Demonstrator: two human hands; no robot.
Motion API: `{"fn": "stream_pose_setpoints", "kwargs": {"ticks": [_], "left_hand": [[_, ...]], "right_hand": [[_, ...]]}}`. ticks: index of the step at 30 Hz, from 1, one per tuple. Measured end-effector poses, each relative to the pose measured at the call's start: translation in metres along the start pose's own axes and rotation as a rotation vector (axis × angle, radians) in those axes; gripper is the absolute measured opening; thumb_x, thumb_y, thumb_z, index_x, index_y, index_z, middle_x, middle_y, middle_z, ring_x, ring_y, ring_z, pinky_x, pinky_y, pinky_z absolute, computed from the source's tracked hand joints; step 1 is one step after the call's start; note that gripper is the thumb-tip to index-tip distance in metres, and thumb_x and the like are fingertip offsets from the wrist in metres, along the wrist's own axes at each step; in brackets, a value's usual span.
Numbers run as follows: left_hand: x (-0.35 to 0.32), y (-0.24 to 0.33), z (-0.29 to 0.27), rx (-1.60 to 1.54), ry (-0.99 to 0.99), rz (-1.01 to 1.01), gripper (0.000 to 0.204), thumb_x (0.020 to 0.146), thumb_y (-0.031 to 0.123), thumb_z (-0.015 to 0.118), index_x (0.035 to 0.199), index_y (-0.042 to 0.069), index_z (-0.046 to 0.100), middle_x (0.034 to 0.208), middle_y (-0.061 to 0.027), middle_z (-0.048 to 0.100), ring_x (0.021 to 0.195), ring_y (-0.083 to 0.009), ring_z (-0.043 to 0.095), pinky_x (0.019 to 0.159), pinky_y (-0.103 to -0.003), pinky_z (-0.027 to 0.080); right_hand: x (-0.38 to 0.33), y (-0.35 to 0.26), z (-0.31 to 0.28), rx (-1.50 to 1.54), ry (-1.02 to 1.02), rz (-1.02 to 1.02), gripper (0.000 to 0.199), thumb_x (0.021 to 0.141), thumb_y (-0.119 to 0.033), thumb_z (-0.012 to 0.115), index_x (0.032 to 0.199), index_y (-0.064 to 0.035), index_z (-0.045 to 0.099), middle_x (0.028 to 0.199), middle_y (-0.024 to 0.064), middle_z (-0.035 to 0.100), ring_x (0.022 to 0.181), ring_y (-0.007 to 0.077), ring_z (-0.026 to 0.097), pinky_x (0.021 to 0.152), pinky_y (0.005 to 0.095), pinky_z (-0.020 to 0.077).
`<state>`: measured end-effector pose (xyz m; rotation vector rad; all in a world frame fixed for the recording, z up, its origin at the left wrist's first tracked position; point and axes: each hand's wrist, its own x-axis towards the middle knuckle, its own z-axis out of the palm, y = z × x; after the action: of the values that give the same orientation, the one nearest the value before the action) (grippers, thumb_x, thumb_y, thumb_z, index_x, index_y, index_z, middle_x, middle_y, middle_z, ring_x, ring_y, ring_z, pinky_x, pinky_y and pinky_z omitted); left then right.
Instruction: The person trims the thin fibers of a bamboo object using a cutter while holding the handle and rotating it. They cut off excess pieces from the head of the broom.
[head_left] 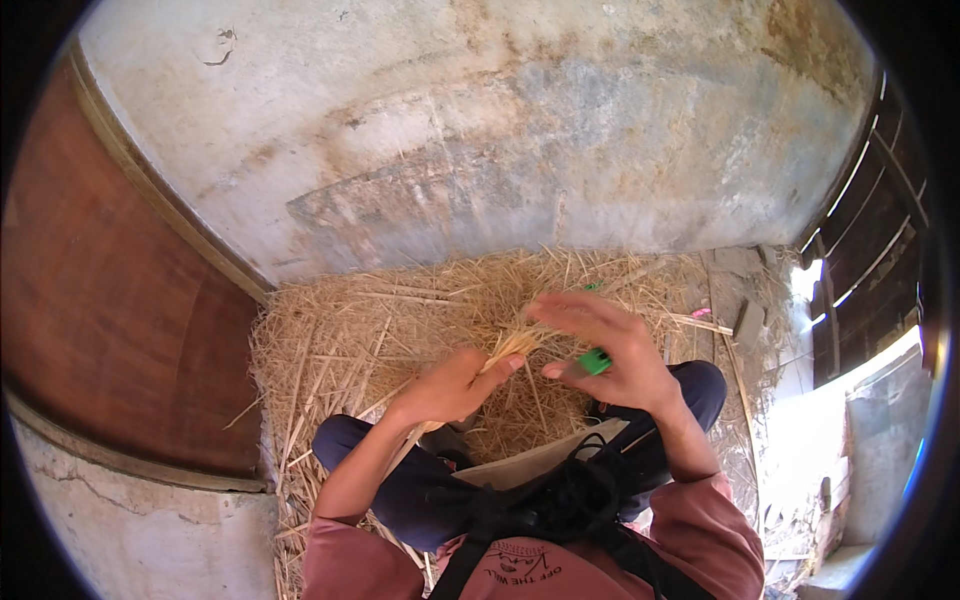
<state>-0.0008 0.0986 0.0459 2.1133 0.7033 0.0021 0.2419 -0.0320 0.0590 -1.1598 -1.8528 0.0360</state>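
My left hand [447,388] is closed around a bundle of straw [515,346], thumb pressed along the stalks. The bundle's bunched end sticks out to the right of the thumb, and its long stalks trail back under my wrist. Just to the right, my right hand [620,350] has its fingers stretched leftward, slightly smeared by motion. A green handle-like piece [597,361] with a dark hole sits in the crook of its thumb. The rest of that piece is hidden by the hand. Beyond the fingers shows another small green bit [592,286]; whether the two belong together is unclear.
Loose straw [350,320] covers the floor around my crossed legs. A stained plaster wall [480,150] rises ahead, and a brown wooden panel [130,290] stands at left. On the right are a broken brick [749,322] and dark slatted boards [875,250].
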Motion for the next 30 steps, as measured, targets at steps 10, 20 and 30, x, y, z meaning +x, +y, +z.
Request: {"fn": "stream_pose_setpoints", "kwargs": {"ticks": [10, 20, 30], "left_hand": [[0.009, -0.02, 0.027, -0.572, -0.399, -0.059, 0.052, 0.117, 0.049, 0.049, 0.093, 0.004, 0.057, 0.059, 0.0026, 0.047, 0.045, -0.0098, 0.049, 0.045, -0.03, 0.045], [0.015, -0.018, 0.042, -0.374, -0.165, 0.016, 0.041, 0.096, 0.04, 0.085, 0.105, 0.005, 0.065, 0.071, -0.0019, 0.062, 0.059, -0.0155, 0.066, 0.056, -0.035, 0.054], [0.013, 0.004, 0.081, 0.381, 0.562, 0.025, 0.033, 0.092, 0.023, 0.085, 0.109, 0.002, 0.067, 0.085, -0.0219, 0.075, 0.083, -0.046, 0.075, 0.071, -0.059, 0.057]], "right_hand": [[0.002, 0.009, 0.015, 0.027, -0.299, 0.07, 0.063, 0.084, -0.019, 0.089, 0.145, -0.024, 0.071, 0.116, 0.0114, 0.076, 0.096, 0.0351, 0.076, 0.074, 0.0457, 0.0594], [-0.007, 0.049, 0.032, 0.248, -0.413, 0.214, 0.027, 0.086, -0.013, 0.085, 0.111, -0.0041, 0.082, 0.089, 0.0209, 0.076, 0.081, 0.0417, 0.074, 0.071, 0.0456, 0.0565], [-0.011, 0.046, 0.041, 0.246, -0.382, 0.397, 0.022, 0.087, -0.005, 0.078, 0.109, -0.0017, 0.079, 0.089, 0.0256, 0.073, 0.077, 0.0456, 0.069, 0.069, 0.0452, 0.0545]]}}
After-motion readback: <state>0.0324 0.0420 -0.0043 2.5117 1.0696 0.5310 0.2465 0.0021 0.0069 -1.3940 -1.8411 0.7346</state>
